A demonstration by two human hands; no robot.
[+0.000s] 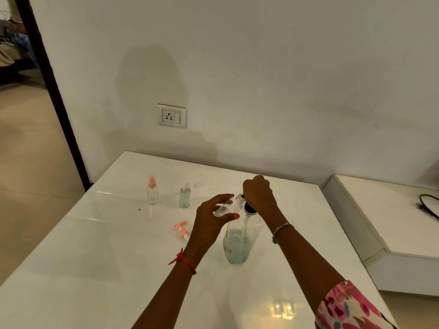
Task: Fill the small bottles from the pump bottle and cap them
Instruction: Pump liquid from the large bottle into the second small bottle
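Note:
A large clear pump bottle (240,241) with pale blue liquid in its lower part stands on the white table (95,257). My right hand (259,194) grips its black pump head from above. My left hand (211,219) holds a small clear bottle (229,205), uncapped and tilted, with its mouth at the pump spout. A loose pink spray cap (181,229) lies on the table left of my left hand. Farther back stand two capped small bottles: a clear one with a pink cap (152,191) and one with pale blue liquid and a white cap (185,195).
The table backs onto a white wall with a socket (172,115). A lower white ledge (392,222) with a black cable (428,206) lies to the right. A dark door frame (54,96) and open floor lie to the left.

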